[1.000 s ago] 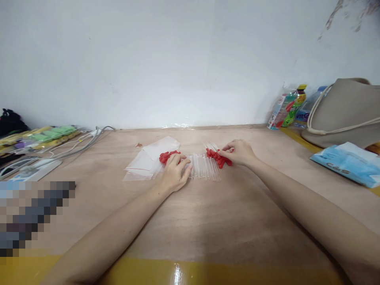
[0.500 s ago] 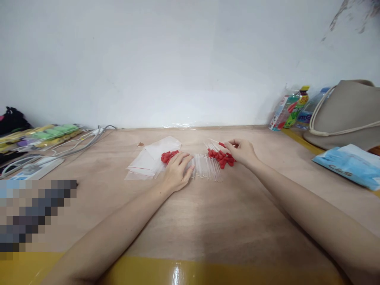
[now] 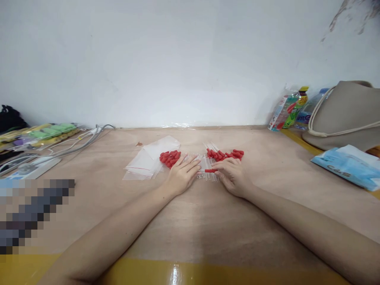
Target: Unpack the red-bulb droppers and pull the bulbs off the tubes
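Note:
In the head view, my right hand (image 3: 236, 176) pinches a red rubber bulb (image 3: 210, 171) low over the table. A thin clear tube meets the bulb's left end and runs to the fingertips of my left hand (image 3: 181, 174), which are closed on it. Under and between both hands lies a row of clear thin tubes (image 3: 212, 177). Loose red bulbs (image 3: 170, 158) are heaped beyond my left hand. Past my right hand, several red bulbs (image 3: 236, 153) lie grouped, some with clear tubes (image 3: 210, 146) pointing toward the wall.
Clear zip bags (image 3: 142, 168) lie left of the heap. Farther left are a power strip (image 3: 38, 168) with cables and packed green and yellow items (image 3: 56, 130). To the right stand bottles (image 3: 293, 109), a beige bag (image 3: 344, 114) and a blue tissue pack (image 3: 347, 166).
My right hand has come left and nearer with a red bulb, from the right-hand group to my left hand. My left hand has shifted slightly right.

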Available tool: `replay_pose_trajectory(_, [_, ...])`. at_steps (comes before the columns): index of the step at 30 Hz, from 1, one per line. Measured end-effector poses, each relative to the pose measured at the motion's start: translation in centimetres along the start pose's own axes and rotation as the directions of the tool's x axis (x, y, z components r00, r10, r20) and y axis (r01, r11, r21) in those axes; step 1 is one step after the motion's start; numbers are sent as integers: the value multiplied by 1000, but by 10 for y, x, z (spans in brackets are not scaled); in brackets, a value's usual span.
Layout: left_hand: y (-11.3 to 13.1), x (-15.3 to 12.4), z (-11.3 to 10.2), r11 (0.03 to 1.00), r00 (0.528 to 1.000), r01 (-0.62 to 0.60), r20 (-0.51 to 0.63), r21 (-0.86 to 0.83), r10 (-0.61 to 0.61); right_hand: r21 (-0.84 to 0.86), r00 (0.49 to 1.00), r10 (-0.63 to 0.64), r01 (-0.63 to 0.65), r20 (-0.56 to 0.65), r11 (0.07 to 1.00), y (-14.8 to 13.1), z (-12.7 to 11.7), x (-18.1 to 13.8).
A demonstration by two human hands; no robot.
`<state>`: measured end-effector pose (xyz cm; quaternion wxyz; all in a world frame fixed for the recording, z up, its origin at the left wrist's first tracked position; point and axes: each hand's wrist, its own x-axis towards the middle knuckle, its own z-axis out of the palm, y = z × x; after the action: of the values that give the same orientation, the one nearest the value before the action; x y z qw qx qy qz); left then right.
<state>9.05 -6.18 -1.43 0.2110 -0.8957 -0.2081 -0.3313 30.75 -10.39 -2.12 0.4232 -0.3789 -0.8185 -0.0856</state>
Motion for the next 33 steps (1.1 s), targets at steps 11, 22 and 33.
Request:
replay_pose_trajectory(11, [5,3,-3,995,994,-96,47,23,95,-231,948,-317,314,23,921,4,22,8])
replay_pose_trajectory(22, [5,0,-8,994,993,-92,70,-64,97,-193,910,-415,405,-12,894,1,17,7])
replay_pose_trajectory(33, [5,-3,-10,991,994,-37,99,-128,50,-199,898,-440,431,1,880,5,13,2])
